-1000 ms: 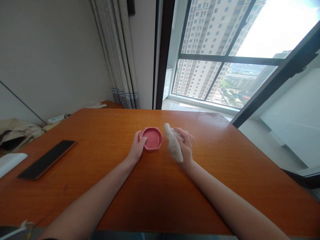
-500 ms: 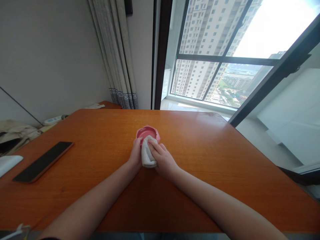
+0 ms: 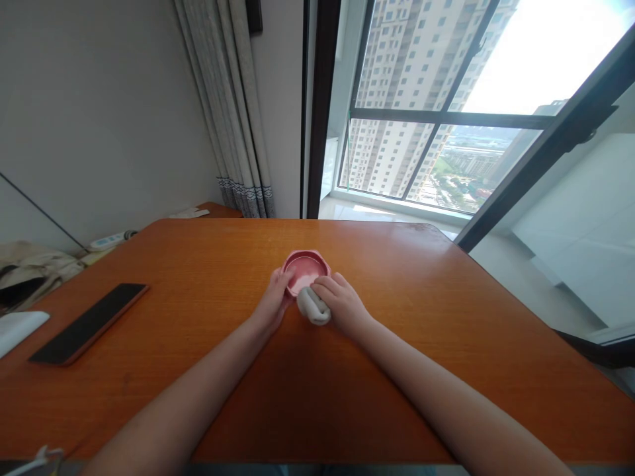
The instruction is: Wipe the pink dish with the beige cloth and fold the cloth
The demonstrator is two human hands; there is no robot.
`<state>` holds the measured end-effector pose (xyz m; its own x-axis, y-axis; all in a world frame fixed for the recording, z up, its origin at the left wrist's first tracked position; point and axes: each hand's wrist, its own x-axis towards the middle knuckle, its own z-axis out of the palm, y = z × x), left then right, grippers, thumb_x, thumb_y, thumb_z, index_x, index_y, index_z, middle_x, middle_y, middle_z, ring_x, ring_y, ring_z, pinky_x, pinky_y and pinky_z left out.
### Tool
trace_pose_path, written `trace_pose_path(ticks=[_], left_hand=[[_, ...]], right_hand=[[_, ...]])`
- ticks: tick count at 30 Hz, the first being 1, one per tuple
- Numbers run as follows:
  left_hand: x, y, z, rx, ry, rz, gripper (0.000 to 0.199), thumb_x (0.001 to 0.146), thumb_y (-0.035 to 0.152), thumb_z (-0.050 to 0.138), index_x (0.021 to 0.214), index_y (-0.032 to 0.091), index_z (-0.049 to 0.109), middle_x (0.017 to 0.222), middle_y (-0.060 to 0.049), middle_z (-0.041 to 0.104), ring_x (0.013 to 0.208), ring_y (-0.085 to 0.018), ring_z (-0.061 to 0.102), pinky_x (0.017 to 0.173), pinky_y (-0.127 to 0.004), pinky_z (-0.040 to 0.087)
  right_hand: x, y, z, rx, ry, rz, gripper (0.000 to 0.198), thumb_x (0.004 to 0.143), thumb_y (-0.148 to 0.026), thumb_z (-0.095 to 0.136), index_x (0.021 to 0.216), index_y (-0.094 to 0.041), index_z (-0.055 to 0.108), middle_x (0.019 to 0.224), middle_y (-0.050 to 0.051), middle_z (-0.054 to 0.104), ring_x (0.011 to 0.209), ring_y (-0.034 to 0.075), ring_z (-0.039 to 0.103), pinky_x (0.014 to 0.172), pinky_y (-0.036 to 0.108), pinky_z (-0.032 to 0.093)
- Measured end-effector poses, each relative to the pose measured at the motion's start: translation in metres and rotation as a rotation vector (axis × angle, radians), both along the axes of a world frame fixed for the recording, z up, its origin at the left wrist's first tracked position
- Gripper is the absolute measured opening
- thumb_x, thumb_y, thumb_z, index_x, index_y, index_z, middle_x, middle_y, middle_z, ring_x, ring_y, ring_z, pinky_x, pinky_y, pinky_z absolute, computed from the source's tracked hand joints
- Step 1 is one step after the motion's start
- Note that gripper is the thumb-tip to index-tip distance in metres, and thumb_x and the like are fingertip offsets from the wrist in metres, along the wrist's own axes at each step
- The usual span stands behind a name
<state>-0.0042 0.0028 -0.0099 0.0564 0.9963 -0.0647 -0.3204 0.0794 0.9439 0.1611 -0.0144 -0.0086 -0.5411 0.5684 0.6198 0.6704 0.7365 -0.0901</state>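
Note:
A pink, shallow, angular-rimmed dish that looks like an ashtray [image 3: 306, 270] is tilted so that its round hollow faces me. My left hand [image 3: 273, 295] grips its left side, with the thumb over the rim. Bunched in my right hand [image 3: 343, 303] is a white cloth [image 3: 313, 307], pressed against the dish's near right edge. Parts of the right fingers are hidden behind the cloth and dish. Whether the dish rests on the table or is held just above it, I cannot tell.
The brown wooden table [image 3: 208, 264] spreads around both hands. At left lie a long black slab with a reddish edge [image 3: 89, 324] and a white object [image 3: 22, 328]. A white cord [image 3: 37, 459] shows at the near left corner. A large window [image 3: 446, 119] stands beyond.
The dish has shifted right and its hollow shows more fully. My right hand has moved right with the cloth, which is now more tightly bunched and lower on the rim.

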Motion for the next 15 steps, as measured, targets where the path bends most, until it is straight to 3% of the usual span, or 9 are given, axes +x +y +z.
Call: trace_pose_path(ticks=[4, 8, 12, 15], left_hand=[[0.001, 0.000, 0.001, 0.008, -0.008, 0.017, 0.041, 0.066, 0.037, 0.068, 0.098, 0.017, 0.053, 0.084, -0.001, 0.061, 0.072, -0.012, 0.058, 0.066, -0.026, 0.047], [0.011, -0.005, -0.004, 0.050, -0.041, 0.103, 0.040, 0.069, 0.039, 0.066, 0.099, 0.017, 0.051, 0.087, -0.002, 0.060, 0.074, -0.013, 0.057, 0.072, -0.028, 0.047], [0.013, -0.008, -0.006, 0.181, 0.040, 0.159, 0.045, 0.069, 0.038, 0.069, 0.106, 0.020, 0.049, 0.097, -0.001, 0.059, 0.086, -0.013, 0.057, 0.080, -0.026, 0.045], [0.002, -0.001, -0.003, 0.087, 0.030, 0.061, 0.045, 0.072, 0.048, 0.063, 0.105, 0.020, 0.051, 0.093, -0.002, 0.060, 0.080, -0.014, 0.057, 0.074, -0.027, 0.046]], right_hand=[[0.009, 0.006, 0.001, -0.039, -0.007, 0.064, 0.023, 0.091, -0.021, 0.042, 0.105, -0.017, 0.060, 0.102, 0.008, 0.061, 0.082, 0.017, 0.048, 0.078, 0.031, 0.041], [-0.006, -0.002, -0.006, -0.004, 0.061, -0.020, 0.031, 0.087, -0.020, 0.046, 0.116, -0.014, 0.053, 0.115, 0.010, 0.058, 0.090, 0.021, 0.048, 0.080, 0.034, 0.039], [-0.013, -0.005, -0.008, 0.025, 0.066, -0.080, 0.020, 0.088, -0.018, 0.044, 0.100, -0.013, 0.059, 0.099, 0.009, 0.062, 0.079, 0.019, 0.045, 0.074, 0.033, 0.037], [-0.002, 0.001, -0.004, 0.020, -0.021, -0.037, 0.020, 0.091, -0.019, 0.041, 0.086, -0.016, 0.060, 0.086, 0.007, 0.061, 0.072, 0.017, 0.040, 0.071, 0.032, 0.036]])
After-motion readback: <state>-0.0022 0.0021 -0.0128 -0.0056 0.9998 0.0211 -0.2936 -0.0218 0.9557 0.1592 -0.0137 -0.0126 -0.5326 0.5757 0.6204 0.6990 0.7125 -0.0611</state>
